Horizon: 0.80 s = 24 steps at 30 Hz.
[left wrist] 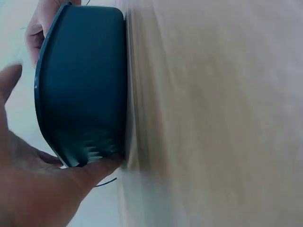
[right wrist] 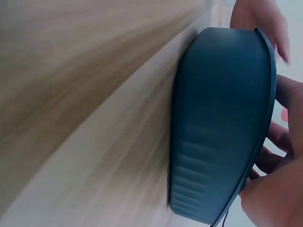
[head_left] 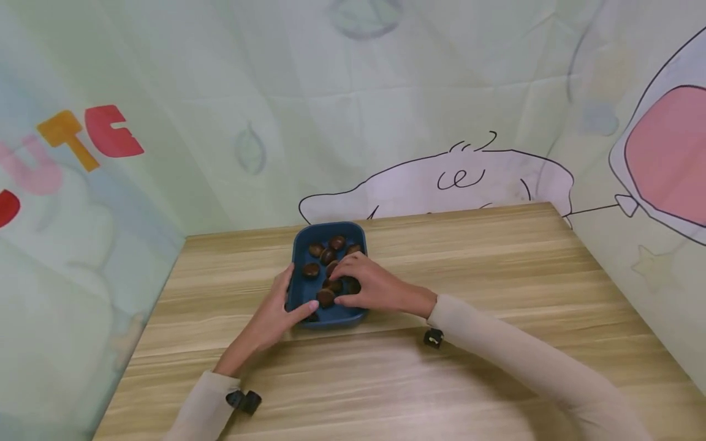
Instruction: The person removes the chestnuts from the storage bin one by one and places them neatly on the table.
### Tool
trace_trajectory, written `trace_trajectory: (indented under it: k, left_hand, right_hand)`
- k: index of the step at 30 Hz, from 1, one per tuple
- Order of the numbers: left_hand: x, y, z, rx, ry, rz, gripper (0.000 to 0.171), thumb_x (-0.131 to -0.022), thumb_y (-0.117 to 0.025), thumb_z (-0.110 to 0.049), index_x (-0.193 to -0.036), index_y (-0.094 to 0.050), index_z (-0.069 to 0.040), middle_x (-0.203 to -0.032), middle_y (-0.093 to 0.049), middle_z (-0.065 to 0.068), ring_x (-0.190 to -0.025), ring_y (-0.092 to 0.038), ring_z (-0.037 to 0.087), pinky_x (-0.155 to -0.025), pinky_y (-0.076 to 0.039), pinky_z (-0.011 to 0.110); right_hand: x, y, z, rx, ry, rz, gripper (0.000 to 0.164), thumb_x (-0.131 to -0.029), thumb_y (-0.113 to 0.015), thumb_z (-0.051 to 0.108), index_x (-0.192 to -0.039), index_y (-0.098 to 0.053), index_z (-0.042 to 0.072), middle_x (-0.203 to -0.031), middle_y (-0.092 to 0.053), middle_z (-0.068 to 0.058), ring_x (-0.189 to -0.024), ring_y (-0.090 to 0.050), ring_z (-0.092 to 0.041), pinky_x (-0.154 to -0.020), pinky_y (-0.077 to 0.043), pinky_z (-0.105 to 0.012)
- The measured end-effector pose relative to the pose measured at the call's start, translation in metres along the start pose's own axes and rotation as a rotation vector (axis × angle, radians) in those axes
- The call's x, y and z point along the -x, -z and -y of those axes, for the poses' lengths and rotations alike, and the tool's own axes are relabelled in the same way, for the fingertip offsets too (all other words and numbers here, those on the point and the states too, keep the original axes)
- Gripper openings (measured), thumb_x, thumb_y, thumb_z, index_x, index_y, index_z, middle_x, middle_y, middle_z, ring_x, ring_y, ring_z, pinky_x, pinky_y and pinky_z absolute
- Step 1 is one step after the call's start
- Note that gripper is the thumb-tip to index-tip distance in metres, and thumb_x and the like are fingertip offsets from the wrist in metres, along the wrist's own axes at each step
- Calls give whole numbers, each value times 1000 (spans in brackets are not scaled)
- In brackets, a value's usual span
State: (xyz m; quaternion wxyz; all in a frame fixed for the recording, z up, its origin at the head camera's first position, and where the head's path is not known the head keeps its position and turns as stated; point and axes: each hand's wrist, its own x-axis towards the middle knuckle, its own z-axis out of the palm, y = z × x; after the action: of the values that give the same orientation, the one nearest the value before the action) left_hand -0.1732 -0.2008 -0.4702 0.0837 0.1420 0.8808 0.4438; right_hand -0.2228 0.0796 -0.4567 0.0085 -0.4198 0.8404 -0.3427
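A deep blue rectangular box (head_left: 298, 288) with rounded corners stands on the table with several brown chestnuts (head_left: 311, 270) inside. My left hand (head_left: 276, 315) rests against its left wall, the fingers outside and the thumb extended over the near left corner. In the left wrist view, a finger (left wrist: 97, 171) touches the outer wall of the box (left wrist: 85, 80). My right hand (head_left: 372, 285) reaches over the right rim, its bent fingers and thumb spread apart above the chestnuts. The right wrist view shows the box's outer wall (right wrist: 218, 123), which hides the fingertips.
The box stands near the far edge of the wood-grain table (head_left: 469, 269). Behind it hangs a printed cloth backdrop (head_left: 309, 110), which also covers both sides. A black wrist camera mount sits at each cuff.
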Motion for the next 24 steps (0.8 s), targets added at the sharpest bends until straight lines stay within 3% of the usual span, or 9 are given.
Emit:
trace_trajectory:
  k: [5,10,13,18,24]
  left_hand:
    - [-9,5,6,176,32,-42,85,-113,-62,-34,-177,-13,-5,-180,-20,23,-162,-31,48,-124,-36,64]
    - [-25,7,15,397,73,-100,71,-114,-57,-17,-174,-23,0,-178,-30,20,-160,-40,37,-114,-48,27]
    - [-36,8,20,561,94,-134,65,-112,-54,-9,-172,-30,1,-177,-33,18,-157,-43,34,-103,-50,14]
    - [-49,7,23,808,121,-158,64,-111,-50,-1,-172,-32,0,-178,-32,14,-158,-41,30,-106,-51,19]
    - [-58,5,23,870,124,-148,64,-110,-48,1,-172,-34,-4,-180,-30,9,-162,-33,25,-121,-43,34]
  right_hand:
    - [-6,-3,-1,34,-22,23,41,-96,-88,24,-130,-78,5,-136,-73,-8,-134,-53,-28,-116,-47,-46]
    - [-10,-3,-3,68,-55,39,40,-95,-89,26,-129,-79,7,-136,-74,-7,-133,-53,-27,-115,-47,-45]
    - [-14,-3,-3,104,-75,65,42,-95,-90,29,-129,-79,8,-136,-74,-6,-133,-53,-26,-115,-47,-44]
    - [-21,-4,-2,199,-77,124,45,-94,-90,35,-131,-79,11,-138,-75,-5,-133,-55,-28,-115,-46,-44]
    - [-26,-6,-1,294,-62,145,43,-93,-91,37,-129,-81,15,-135,-76,-3,-125,-57,-26,-109,-48,-43]
